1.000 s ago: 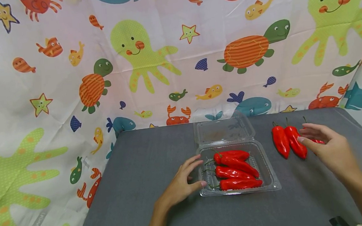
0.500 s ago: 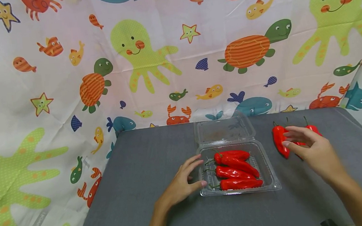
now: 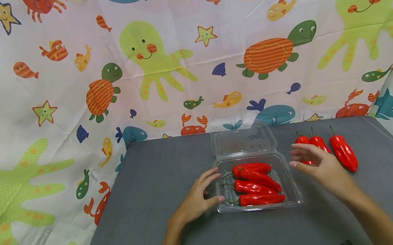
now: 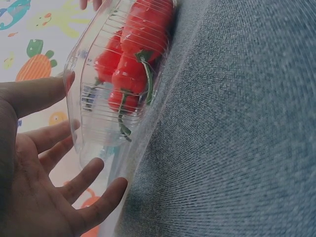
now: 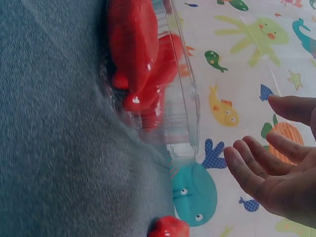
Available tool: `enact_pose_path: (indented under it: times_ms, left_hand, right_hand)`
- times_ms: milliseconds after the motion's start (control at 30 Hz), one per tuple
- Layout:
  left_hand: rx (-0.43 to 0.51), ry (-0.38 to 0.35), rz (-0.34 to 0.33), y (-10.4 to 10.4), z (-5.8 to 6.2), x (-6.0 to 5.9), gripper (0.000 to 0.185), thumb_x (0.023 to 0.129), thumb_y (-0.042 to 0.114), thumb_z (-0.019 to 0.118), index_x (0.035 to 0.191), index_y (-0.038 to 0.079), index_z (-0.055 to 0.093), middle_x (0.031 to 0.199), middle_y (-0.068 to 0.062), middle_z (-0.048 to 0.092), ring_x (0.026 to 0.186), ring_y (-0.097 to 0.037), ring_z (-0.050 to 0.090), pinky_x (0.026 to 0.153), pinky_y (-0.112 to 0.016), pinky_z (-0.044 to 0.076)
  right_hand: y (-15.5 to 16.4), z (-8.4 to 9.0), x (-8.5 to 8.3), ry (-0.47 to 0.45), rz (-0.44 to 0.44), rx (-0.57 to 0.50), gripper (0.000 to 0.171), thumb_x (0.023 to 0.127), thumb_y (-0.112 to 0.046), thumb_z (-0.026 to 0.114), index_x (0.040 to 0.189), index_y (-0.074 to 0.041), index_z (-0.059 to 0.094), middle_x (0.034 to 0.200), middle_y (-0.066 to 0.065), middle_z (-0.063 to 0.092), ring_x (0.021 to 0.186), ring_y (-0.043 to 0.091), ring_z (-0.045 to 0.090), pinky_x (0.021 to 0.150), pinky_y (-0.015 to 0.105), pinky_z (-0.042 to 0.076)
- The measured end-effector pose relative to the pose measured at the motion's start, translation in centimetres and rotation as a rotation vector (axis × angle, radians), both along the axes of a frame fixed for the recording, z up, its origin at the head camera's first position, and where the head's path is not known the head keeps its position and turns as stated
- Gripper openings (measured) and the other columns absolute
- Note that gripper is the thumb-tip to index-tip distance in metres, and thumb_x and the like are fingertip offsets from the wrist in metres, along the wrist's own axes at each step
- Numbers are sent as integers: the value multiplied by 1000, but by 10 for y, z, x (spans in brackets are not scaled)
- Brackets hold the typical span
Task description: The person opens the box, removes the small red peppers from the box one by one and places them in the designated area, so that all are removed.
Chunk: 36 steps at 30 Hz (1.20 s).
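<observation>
Clear plastic clamshell (image 3: 293,191) mid-table, lid hinged back, holds four red peppers (image 3: 256,183) lying sideways. Left hand (image 3: 195,201) fingers relaxed, touching its left wall, gripping nothing. Right hand (image 3: 319,166) hovers empty, fingers spread, near right rim. Three loose peppers (image 3: 343,152) beyond on grey table (image 3: 146,188). Risk: light box may skid or tip if nudged; piled peppers could keep lid from closing.

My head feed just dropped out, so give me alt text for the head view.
A clear clamshell box, lid open, holds four red peppers on a grey table. The left hand touches its left edge; the open right hand hovers, empty, right of it. Three loose peppers lie beyond that hand.
</observation>
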<state>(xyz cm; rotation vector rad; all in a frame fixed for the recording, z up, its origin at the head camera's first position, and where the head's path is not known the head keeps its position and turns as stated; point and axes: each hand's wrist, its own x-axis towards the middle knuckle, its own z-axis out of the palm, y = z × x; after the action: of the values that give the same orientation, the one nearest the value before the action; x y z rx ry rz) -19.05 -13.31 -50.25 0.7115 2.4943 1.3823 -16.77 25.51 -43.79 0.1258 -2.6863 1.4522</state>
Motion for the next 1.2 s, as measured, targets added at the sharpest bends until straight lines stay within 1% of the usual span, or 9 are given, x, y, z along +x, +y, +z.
enact_pose_path:
  times_ms: [100, 167, 267, 400, 600, 733, 933, 1100, 1200]
  left_hand:
    - [-6, 0, 2, 0, -1, 0, 72, 95, 40, 76, 159, 19, 50, 171, 13, 31, 151, -22, 34, 110, -54, 50]
    - [-9, 0, 3, -1, -1, -1, 72, 96, 41, 75, 159, 18, 50, 171, 13, 31, 151, -22, 35, 110, -54, 50]
    - [-7, -3, 3, -1, -3, -1, 72, 96, 39, 76, 159, 17, 49, 171, 12, 31, 151, -23, 35, 109, -55, 50]
    - [2, -11, 3, -1, -3, 0, 70, 96, 36, 76, 159, 17, 50, 171, 12, 32, 151, -23, 35, 110, -55, 49]
    - [2, 0, -2, -1, -1, 0, 71, 96, 40, 75, 159, 17, 50, 170, 11, 32, 151, -22, 36, 109, -53, 50]
    - [11, 4, -6, -1, -1, -1, 70, 96, 38, 76, 158, 17, 51, 170, 10, 33, 152, -21, 37, 109, -54, 50]
    - [16, 1, -7, 0, -1, -1, 71, 96, 39, 76, 158, 17, 50, 171, 11, 32, 152, -20, 37, 109, -55, 50]
    - [16, -7, -2, 0, -1, 0, 71, 95, 36, 77, 159, 18, 50, 170, 12, 32, 152, -20, 37, 110, -56, 49]
    - [14, -5, -4, 0, -1, 0, 70, 96, 36, 76, 158, 18, 50, 170, 11, 32, 152, -20, 37, 110, -56, 50]
  right_hand:
    - [-5, -1, -1, -24, 44, -2, 64, 100, -35, 74, 155, -12, 50, 143, 18, 63, 119, 18, 64, 81, 18, 57]
    - [-8, -2, -2, -52, 79, -18, 67, 100, -35, 74, 157, -12, 47, 146, 20, 61, 125, 31, 62, 82, 21, 59]
    - [-12, -4, -3, -82, 127, -46, 70, 101, -34, 74, 159, -11, 43, 149, 21, 58, 130, 41, 58, 83, 26, 60]
    - [-17, -7, -4, -85, 174, -64, 71, 100, -31, 74, 159, -10, 42, 149, 22, 57, 131, 43, 57, 85, 31, 62]
    - [-24, -11, -5, -97, 233, -66, 73, 99, -33, 75, 160, -10, 42, 148, 21, 58, 133, 46, 57, 88, 44, 63]
    - [-30, -12, -6, -105, 271, -79, 73, 98, -33, 77, 158, -10, 43, 148, 22, 57, 134, 49, 55, 87, 45, 64]
    - [-38, -18, -9, -127, 316, -76, 73, 96, -33, 78, 158, -11, 45, 148, 23, 59, 135, 49, 55, 90, 46, 63]
    - [-44, -21, -12, -143, 316, -31, 74, 95, -35, 79, 157, -12, 47, 149, 23, 58, 136, 50, 54, 92, 49, 62]
    - [-46, -22, -14, -162, 313, -11, 74, 95, -36, 79, 157, -12, 47, 150, 24, 58, 137, 50, 53, 90, 48, 63]
